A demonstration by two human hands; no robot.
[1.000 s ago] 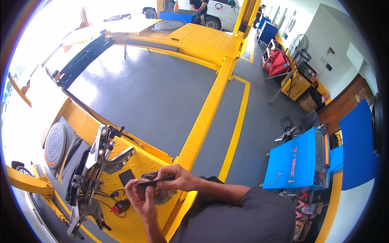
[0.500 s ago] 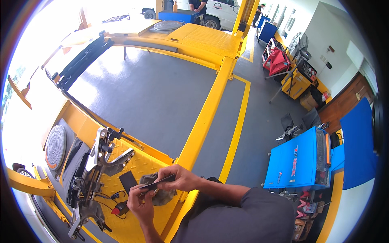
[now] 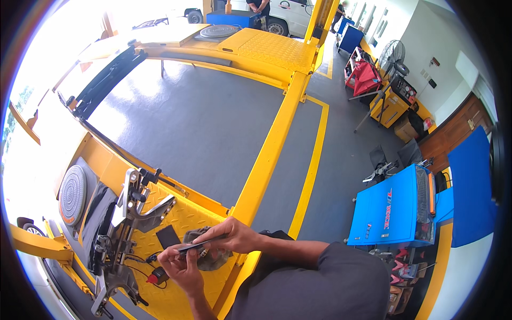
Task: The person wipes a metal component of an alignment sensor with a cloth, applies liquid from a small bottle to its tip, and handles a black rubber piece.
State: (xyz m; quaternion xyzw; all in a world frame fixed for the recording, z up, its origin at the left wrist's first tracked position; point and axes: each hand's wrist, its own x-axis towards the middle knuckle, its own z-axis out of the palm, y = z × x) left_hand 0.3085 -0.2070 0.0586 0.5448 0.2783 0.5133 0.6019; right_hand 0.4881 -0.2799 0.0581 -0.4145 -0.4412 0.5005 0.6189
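With fingertips closed, the bare left hand and bare right hand grip 1 thin, flat, dark piece between them. Just left of this grip, a black rectangular sheet lies on the yellow patterned metal platform; a crumpled grey cloth lies beneath the grip, a silver metal clamp frame farther left.

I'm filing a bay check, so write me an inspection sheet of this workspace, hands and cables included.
Surface: yellow tread-patterned platform, partly covered.
Handled thing: thin dark flat piece, held between both hands.
Clutter: crumpled grey cloth, dark rectangular piece, red-and-black object, metal clamp assembly.
Hands: left hand and right hand, both gripping the flat piece.
Cables: dark cable, near the red-and-black object.
Surroundings: blue cabinet, pedestal fan, two other people beyond.
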